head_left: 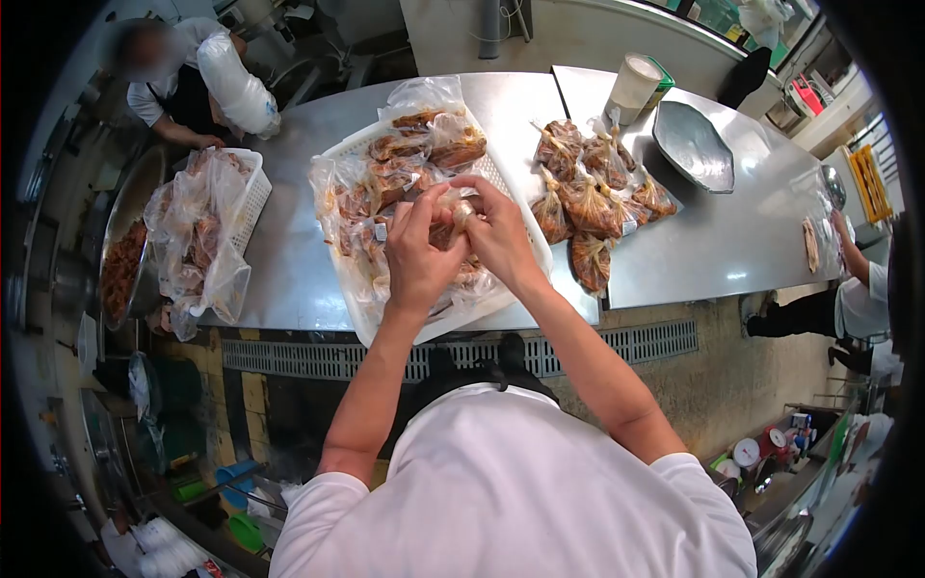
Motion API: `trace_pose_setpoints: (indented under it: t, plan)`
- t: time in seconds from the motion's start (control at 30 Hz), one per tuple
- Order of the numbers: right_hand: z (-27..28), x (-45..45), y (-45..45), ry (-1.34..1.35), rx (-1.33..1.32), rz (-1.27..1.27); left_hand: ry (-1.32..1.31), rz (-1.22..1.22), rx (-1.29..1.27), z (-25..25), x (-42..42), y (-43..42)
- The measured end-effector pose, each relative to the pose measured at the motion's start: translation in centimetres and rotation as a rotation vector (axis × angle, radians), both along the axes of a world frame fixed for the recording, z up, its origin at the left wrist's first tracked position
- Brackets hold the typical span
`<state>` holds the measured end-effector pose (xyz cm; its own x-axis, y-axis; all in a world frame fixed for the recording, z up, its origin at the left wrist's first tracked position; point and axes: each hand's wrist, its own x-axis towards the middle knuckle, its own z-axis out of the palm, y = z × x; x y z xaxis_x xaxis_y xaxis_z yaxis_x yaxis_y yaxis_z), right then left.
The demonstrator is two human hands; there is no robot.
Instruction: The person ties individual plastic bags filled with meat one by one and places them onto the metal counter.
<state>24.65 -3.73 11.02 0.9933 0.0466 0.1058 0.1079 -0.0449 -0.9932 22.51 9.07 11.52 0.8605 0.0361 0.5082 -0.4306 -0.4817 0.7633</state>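
Note:
Both my hands are over a white perforated plastic crate (533,234) on the steel table. The crate holds several clear plastic bags of brownish-red food (400,173), their tops loose. My left hand (418,249) is closed, its fingers and thumb pinching the gathered top of a plastic bag (462,214). My right hand (501,241) is closed round the same bunched plastic from the other side. My fingers hide most of this bag. To the right of the crate lies a group of knotted bags of food (590,205).
At left, a second white basket (252,193) overflows with bags, beside a large metal bowl of food (125,265). A co-worker (178,87) stands there with plastic bags. On the right are a dark tray (692,146), a tub (634,89) and another person's arm (853,255).

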Motion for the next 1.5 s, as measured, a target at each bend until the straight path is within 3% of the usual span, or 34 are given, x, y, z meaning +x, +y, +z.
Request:
trace_pose_setpoints:
  t: [0.03, 0.2, 0.27, 0.37, 0.4, 0.43, 0.5, 0.53, 0.63, 0.7, 0.8, 0.9, 0.97, 1.07, 1.13, 1.2, 1.23, 1.27, 1.3, 1.4, 1.5]
  plan:
    - [-0.6, 0.0, 0.3, -0.031, 0.088, -0.025, -0.119, 0.107, 0.146, 0.0, 0.1, -0.4]
    - [-2.0, 0.0, -2.1, 0.094, 0.167, 0.114, -0.159, 0.147, 0.104, -1.1, 0.3, -0.5]
    - [-2.1, -0.2, -3.6, 0.138, 0.235, 0.254, 0.188, -0.067, -0.340, -1.2, 1.0, 0.1]
    - [-1.3, -0.5, -4.8, 0.120, 0.332, 0.356, 0.279, -0.255, -0.547, -1.5, 1.6, -0.6]
    - [-1.1, -0.6, -5.1, 0.166, 0.406, 0.311, 0.141, -0.170, -0.283, -1.5, 1.7, -1.2]
    - [-1.6, -0.8, -5.5, 0.163, 0.405, 0.303, 0.140, -0.179, -0.284, -1.5, 1.7, -1.7]
    - [-3.1, -1.5, -6.1, -0.044, 0.038, 0.032, -0.018, -0.102, 0.150, -1.1, 0.8, -2.6]
    - [-2.1, -2.6, -6.2, -0.085, -0.062, -0.089, 0.079, -0.180, -0.009, -0.3, -0.2, -3.4]
    - [-1.9, -5.0, -6.4, -0.124, -0.073, -0.226, 0.278, -0.296, -0.008, 0.2, -0.6, -3.5]
    - [-3.3, -5.9, -6.5, -0.146, -0.006, -0.196, 0.206, -0.285, 0.062, -2.3, 0.0, -4.1]
    - [-5.9, -5.6, -8.8, -0.325, -0.418, -0.277, 0.116, -0.391, -0.053, -2.2, -1.5, -7.8]
    - [-4.9, -2.7, -12.2, -0.321, -0.301, -0.395, -0.103, -0.459, 0.052, -0.4, -3.0, -8.4]
    - [-1.5, -1.3, -13.0, -0.328, -0.461, -0.562, 0.161, -0.343, -0.192, -0.4, -1.1, -6.1]
    - [0.0, -0.1, -14.2, -0.329, -0.374, -0.687, 0.309, -0.257, -0.127, 2.0, 0.1, 0.1]
    - [-0.4, -0.5, -14.1, -0.361, -0.493, -0.531, 0.160, -0.375, 0.496, -0.1, 0.5, 4.1]
    - [-2.8, -1.7, -11.9, -0.197, -0.353, -0.141, 0.206, -0.367, 0.628, -3.6, -1.1, 5.1]
    - [-1.4, -3.1, -10.4, -0.149, -0.551, 0.063, 0.253, -0.356, 0.760, -5.3, -1.6, 5.4]
    - [-1.6, -3.6, -8.9, -0.044, -0.580, 0.249, 0.125, -0.398, 0.751, -6.6, -1.5, 5.5]
    - [-4.0, -3.6, -7.8, -0.203, -0.706, 0.336, 0.125, -0.396, 0.757, -6.7, -1.2, 5.7]
    - [-4.0, -4.6, -6.0, -0.245, -0.825, 0.396, 0.111, -0.228, 0.463, -5.6, 0.1, 6.8]
    - [-4.3, -5.0, -5.5, -0.216, -0.899, 0.531, 0.265, -0.333, 0.513, -2.7, -1.4, 9.6]
